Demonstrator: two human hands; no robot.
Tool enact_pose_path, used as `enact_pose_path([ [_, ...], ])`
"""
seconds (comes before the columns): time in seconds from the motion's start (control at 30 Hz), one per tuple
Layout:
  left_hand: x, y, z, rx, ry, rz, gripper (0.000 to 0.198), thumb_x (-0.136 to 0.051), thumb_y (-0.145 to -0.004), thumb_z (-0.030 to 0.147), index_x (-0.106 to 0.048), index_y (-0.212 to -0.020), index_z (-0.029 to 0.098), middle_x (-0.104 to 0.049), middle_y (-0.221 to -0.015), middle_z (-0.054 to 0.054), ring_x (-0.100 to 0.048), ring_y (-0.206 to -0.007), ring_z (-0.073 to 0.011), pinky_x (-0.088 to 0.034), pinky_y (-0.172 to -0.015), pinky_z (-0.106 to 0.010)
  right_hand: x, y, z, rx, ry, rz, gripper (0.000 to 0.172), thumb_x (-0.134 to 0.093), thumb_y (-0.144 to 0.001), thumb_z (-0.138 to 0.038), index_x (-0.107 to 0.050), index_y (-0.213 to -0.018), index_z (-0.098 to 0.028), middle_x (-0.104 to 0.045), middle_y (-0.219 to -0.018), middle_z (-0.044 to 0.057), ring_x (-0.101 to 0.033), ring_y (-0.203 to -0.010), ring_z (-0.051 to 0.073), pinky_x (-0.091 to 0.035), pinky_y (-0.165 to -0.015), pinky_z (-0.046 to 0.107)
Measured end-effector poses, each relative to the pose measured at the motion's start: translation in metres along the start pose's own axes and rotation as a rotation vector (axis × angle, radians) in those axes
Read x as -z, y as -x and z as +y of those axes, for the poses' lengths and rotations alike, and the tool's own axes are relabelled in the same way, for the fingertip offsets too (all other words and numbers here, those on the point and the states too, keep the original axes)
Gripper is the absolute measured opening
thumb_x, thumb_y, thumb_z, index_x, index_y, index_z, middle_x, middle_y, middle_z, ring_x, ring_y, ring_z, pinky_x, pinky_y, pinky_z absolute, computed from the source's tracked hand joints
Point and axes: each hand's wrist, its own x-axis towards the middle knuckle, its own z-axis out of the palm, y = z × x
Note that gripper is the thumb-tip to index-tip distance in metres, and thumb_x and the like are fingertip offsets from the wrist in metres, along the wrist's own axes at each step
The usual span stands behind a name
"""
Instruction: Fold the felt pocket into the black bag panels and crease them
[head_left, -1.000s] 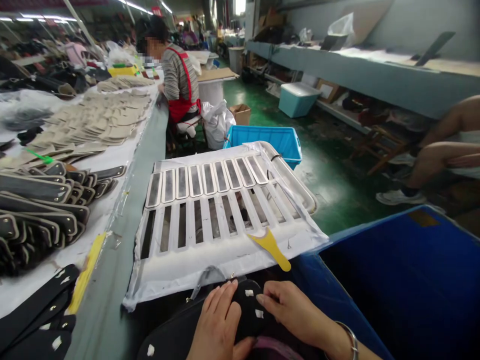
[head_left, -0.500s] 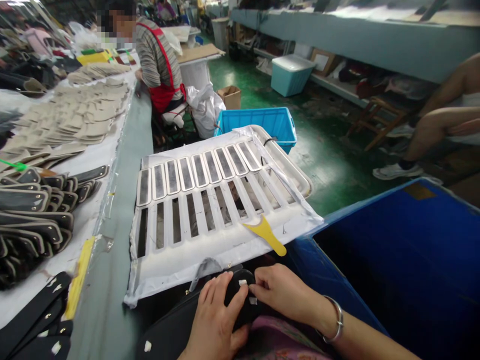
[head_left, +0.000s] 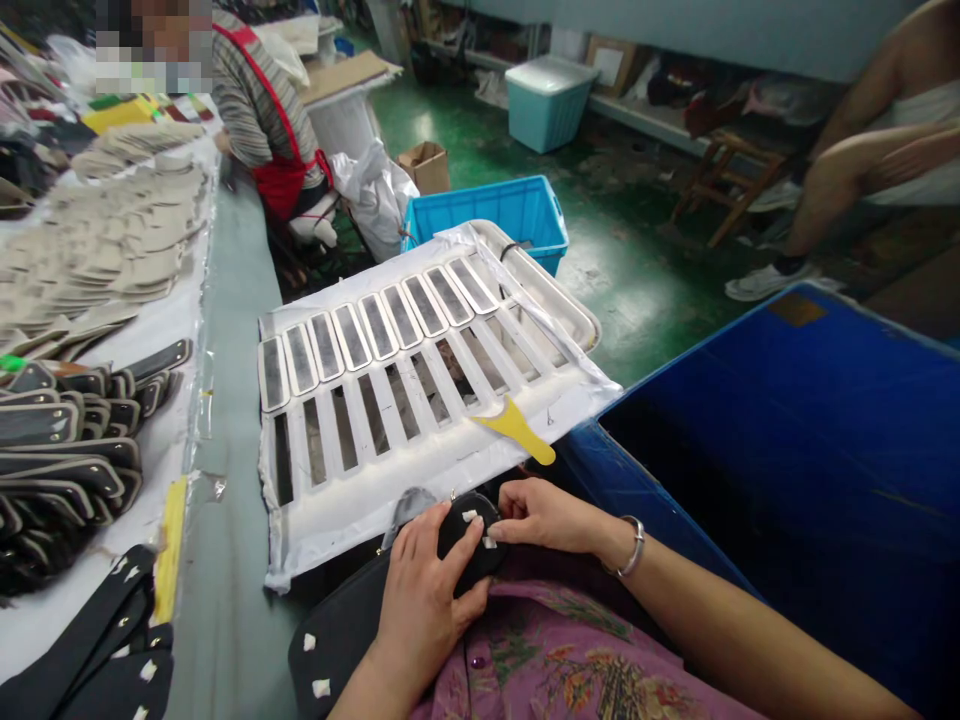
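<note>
A black leather piece (head_left: 471, 545) with small white tabs rests on my lap. My left hand (head_left: 427, 590) presses down on it, fingers curled over its rounded end. My right hand (head_left: 544, 515), with a bangle at the wrist, pinches one white tab at the piece's right edge. A wider black panel (head_left: 341, 635) with white tabs lies under my left forearm. Just beyond my hands sits a white slotted tray (head_left: 375, 470) holding a row of grey strips, with a yellow scraper (head_left: 517, 428) on its near right corner.
A deep blue bin (head_left: 787, 460) stands at my right. Stacks of black straps (head_left: 67, 440) and beige pieces (head_left: 105, 250) cover the long table at left. A seated person in a red apron (head_left: 262, 120) works further up. Another person's legs (head_left: 847, 170) show at far right.
The view has tilted downward, showing more of my lap and arms. My hands stay on the black piece; the right hand has shifted from lying on it to pinching a white tab.
</note>
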Motion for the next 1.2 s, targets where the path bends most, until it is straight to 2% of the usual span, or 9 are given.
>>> enact_pose_path([
  [0.17,0.007,-0.001,0.002,0.06,0.071,-0.039,0.057,-0.068,-0.072,0.026,-0.05,-0.126,0.031,-0.041,-0.131,-0.011,-0.043,-0.119,-0.0309,-0.038,-0.097,-0.052,-0.002,0.0,-0.002,-0.014,0.056,0.003,0.031,-0.063,-0.071,-0.044,-0.05,-0.068,-0.016,-0.045,-0.059,-0.005,-0.038,-0.056,0.008,-0.028,-0.048,0.02],
  [0.37,0.028,0.017,-0.015,0.134,0.148,-0.207,0.097,-0.075,-0.064,0.03,-0.019,-0.142,0.022,-0.027,-0.146,-0.014,-0.027,-0.134,-0.0295,-0.029,-0.107,-0.051,-0.005,-0.001,0.003,-0.039,0.012,-0.006,0.041,-0.064,-0.07,-0.055,-0.055,-0.075,-0.015,-0.048,-0.061,-0.004,-0.041,-0.056,0.009,-0.028,-0.047,0.02],
  [0.53,0.014,0.033,-0.022,0.145,-0.022,-0.124,0.092,-0.072,-0.066,0.036,-0.022,-0.14,0.015,-0.041,-0.139,-0.017,-0.038,-0.126,-0.0311,-0.03,-0.105,-0.052,-0.004,0.0,0.007,-0.071,0.056,0.001,0.047,-0.062,-0.071,-0.059,-0.056,-0.083,-0.014,-0.056,-0.067,-0.001,-0.049,-0.058,0.011,-0.034,-0.048,0.021],
  [0.7,0.01,0.029,-0.017,0.146,-0.09,-0.077,0.083,-0.069,-0.066,0.032,-0.03,-0.136,0.01,-0.046,-0.134,-0.017,-0.044,-0.12,-0.0304,-0.035,-0.1,-0.046,-0.001,0.003,-0.012,0.094,0.262,0.165,0.061,-0.066,-0.072,-0.05,-0.048,-0.119,-0.015,-0.061,-0.106,0.01,-0.059,-0.086,0.02,-0.047,-0.075,0.031],
  [0.8,0.009,0.03,-0.017,0.123,-0.127,-0.033,0.083,-0.068,-0.066,0.036,-0.031,-0.135,0.008,-0.048,-0.132,-0.018,-0.045,-0.119,-0.0302,-0.035,-0.099,-0.046,-0.006,0.004,-0.036,0.318,0.483,0.278,0.072,-0.065,-0.074,-0.048,-0.039,-0.132,-0.016,-0.047,-0.13,0.015,-0.047,-0.116,0.027,-0.037,-0.099,0.041],
  [0.87,0.008,0.034,-0.019,0.103,-0.158,0.011,0.088,-0.068,-0.066,0.041,-0.028,-0.136,0.005,-0.047,-0.132,-0.02,-0.045,-0.119,-0.0307,-0.035,-0.1,-0.046,-0.012,0.002,-0.051,0.467,0.624,0.228,0.081,-0.065,-0.072,-0.055,-0.037,-0.135,-0.014,-0.043,-0.135,0.016,-0.038,-0.125,0.029,-0.029,-0.106,0.046],
  [0.97,0.007,0.048,-0.028,0.14,-0.222,0.066,0.098,-0.067,-0.064,0.052,-0.023,-0.138,0.004,-0.044,-0.135,-0.021,-0.042,-0.122,-0.0327,-0.03,-0.102,-0.049,-0.019,-0.004,-0.063,0.597,0.771,0.031,0.097,-0.061,-0.066,-0.069,-0.034,-0.139,-0.012,-0.038,-0.14,0.017,-0.032,-0.13,0.031,-0.02,-0.11,0.05],
  [1.07,0.01,0.065,-0.039,0.223,-0.262,0.084,0.103,-0.068,-0.059,0.06,-0.026,-0.138,0.008,-0.046,-0.134,-0.019,-0.043,-0.121,-0.0341,-0.028,-0.102,-0.052,-0.022,-0.013,-0.062,0.602,0.835,-0.125,0.096,-0.052,-0.07,-0.074,-0.032,-0.141,-0.012,-0.037,-0.142,0.017,-0.03,-0.131,0.032,-0.014,-0.111,0.052],
  [1.2,0.015,0.076,-0.048,0.225,-0.245,0.096,0.099,-0.069,-0.054,0.065,-0.036,-0.132,0.012,-0.054,-0.127,-0.014,-0.049,-0.114,-0.0316,-0.03,-0.1,-0.047,-0.022,-0.02,-0.061,0.553,0.859,-0.206,0.093,-0.049,-0.073,-0.073,-0.036,-0.139,-0.01,-0.043,-0.137,0.018,-0.033,-0.129,0.033,-0.016,-0.111,0.052],
])
